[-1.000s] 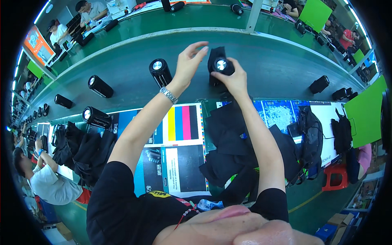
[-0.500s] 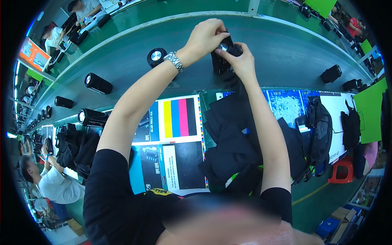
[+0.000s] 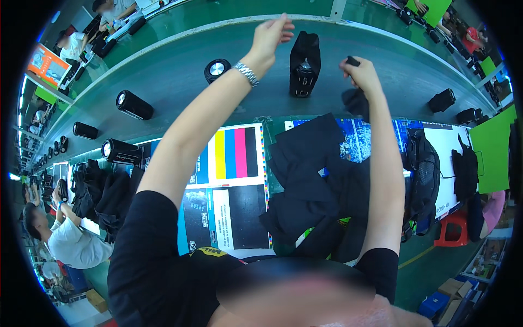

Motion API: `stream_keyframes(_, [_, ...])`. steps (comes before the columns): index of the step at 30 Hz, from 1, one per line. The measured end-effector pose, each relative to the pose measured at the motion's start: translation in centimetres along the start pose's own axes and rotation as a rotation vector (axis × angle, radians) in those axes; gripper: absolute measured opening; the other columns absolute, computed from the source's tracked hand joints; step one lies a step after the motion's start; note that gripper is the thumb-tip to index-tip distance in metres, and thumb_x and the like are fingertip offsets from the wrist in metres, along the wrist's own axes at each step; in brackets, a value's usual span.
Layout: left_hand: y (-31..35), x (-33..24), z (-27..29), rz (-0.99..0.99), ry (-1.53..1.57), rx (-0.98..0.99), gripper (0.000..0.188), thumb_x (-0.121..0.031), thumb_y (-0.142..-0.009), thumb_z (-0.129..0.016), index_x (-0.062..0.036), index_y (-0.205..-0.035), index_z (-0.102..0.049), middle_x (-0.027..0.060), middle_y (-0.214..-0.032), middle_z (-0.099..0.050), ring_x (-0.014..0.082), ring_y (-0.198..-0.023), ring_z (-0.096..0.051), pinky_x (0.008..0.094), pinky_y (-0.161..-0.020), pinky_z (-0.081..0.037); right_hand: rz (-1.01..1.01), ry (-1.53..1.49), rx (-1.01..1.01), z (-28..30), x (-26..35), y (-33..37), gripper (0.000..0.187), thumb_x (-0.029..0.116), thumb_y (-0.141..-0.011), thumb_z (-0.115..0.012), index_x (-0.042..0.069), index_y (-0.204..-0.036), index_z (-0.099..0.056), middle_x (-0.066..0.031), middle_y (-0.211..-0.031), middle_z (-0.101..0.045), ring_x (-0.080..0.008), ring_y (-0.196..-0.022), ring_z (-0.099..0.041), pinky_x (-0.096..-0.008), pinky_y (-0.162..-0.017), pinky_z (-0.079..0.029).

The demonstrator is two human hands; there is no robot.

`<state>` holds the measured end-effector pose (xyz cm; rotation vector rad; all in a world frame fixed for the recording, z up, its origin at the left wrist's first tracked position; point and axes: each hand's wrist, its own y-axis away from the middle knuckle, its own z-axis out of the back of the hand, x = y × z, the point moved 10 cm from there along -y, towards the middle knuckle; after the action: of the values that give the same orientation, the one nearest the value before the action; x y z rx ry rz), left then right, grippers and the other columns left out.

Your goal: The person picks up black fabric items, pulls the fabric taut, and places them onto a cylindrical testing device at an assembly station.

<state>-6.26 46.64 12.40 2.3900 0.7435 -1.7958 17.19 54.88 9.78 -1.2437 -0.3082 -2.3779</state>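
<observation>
A black cylindrical speaker (image 3: 302, 82) stands upright on the conveyor belt, its upper part wrapped in a black cloth bag (image 3: 305, 46). My left hand (image 3: 271, 37), with a metal watch at the wrist, is raised to the left of it, fingers stretched out and holding nothing. To the right of the speaker, my right hand (image 3: 364, 75) is closed on a dark, soft-looking black piece (image 3: 355, 103). Part of it sticks out above the fingers and part hangs below; it looks like cloth, blurred by motion. Neither hand touches the speaker.
More speakers lie or stand along the belt, one (image 3: 217, 70) left of my arm and another (image 3: 442, 100) at the right. Black cloth bags (image 3: 310, 180) lie piled on printed sheets (image 3: 239, 212) before me. A black backpack (image 3: 425, 174) sits right; a co-worker (image 3: 76, 234) sits left.
Both hands were together on the speaker's top. They have let go: my left moved up and left, my right moved right with a black piece in it. The speaker now stands alone.
</observation>
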Motion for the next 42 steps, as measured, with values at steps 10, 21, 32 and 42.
stream_keyframes(10, [2.2,8.5,-3.3,0.13,0.353,-0.075,0.045,-0.044,-0.096,-0.047,-0.0069,-0.073,-0.058,-0.0014,-0.071,-0.056,0.0081,-0.062,-0.048,0.025,-0.059,-0.04,-0.029,-0.836,-0.326,-6.9,0.3,-3.1,0.036,0.031,-0.075,-0.078,-0.001,-0.088,-0.07,-0.0034,-0.077,-0.066,-0.0114,-0.068,-0.057,-0.0245,-0.066,-0.045])
stream_keyframes(21, [1.4,14.7,2.2,0.008,-0.204,-0.288,0.047,-0.033,-0.094,-0.047,0.0069,-0.071,-0.058,0.0072,-0.069,-0.059,0.0177,-0.066,-0.053,0.0327,-0.065,-0.043,0.114,-0.539,-0.581,-6.3,-3.9,-3.6,0.035,0.025,-0.076,-0.077,-0.008,-0.084,-0.067,-0.0048,-0.069,-0.063,-0.0093,-0.065,-0.049,-0.03,-0.064,-0.046])
stream_keyframes(32, [13.3,3.1,1.4,0.135,-0.105,-0.03,0.048,-0.038,-0.101,-0.041,0.0045,-0.12,-0.052,0.0141,-0.113,-0.064,0.0206,-0.108,-0.058,0.032,-0.094,-0.043,-0.015,-1.2,-0.827,8.3,-4.1,8.0,0.042,0.043,-0.085,-0.069,0.01,-0.07,-0.048,-0.0001,-0.062,-0.043,-0.01,-0.057,-0.044,-0.024,-0.049,-0.036])
stream_keyframes(42, [29.2,1.0,4.0,0.403,0.094,0.006,0.043,-0.022,-0.091,-0.064,0.0021,-0.125,-0.054,0.0056,-0.113,-0.064,0.0104,-0.102,-0.06,0.0242,-0.089,-0.046,-0.325,-1.406,0.182,-18.5,4.8,19.1,0.02,0.002,-0.079,-0.068,0.001,-0.098,-0.061,-0.0115,-0.096,-0.068,-0.0218,-0.09,-0.066,-0.0322,-0.085,-0.05])
